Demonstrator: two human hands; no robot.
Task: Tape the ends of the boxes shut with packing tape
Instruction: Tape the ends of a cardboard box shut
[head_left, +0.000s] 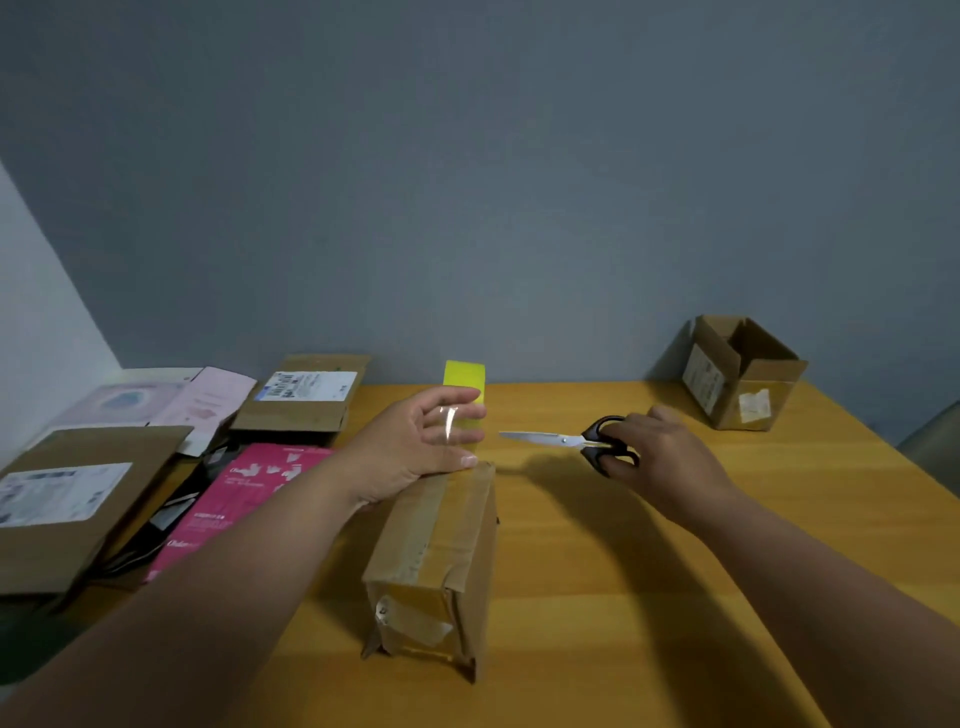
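Observation:
A small brown cardboard box (457, 525) lies lengthwise on the wooden table (649, 582), with brownish tape along its top and clear tape over its near end. My left hand (410, 447) is at the box's far end; its thumb rests on the top edge and its fingers hold a yellow roll of packing tape (465, 376). A shiny clear strip of tape crosses the fingers. To the right, my right hand (660, 457) grips black-handled scissors (550, 440). Their blades are together and point left towards the roll, a short gap away.
An open cardboard box (748, 374) stands at the table's far right corner. On the left lie flat cardboard mailers (78, 499) (306, 395) with labels, a pink packet (244, 493) and pale envelopes (208, 400). A grey wall runs behind the table.

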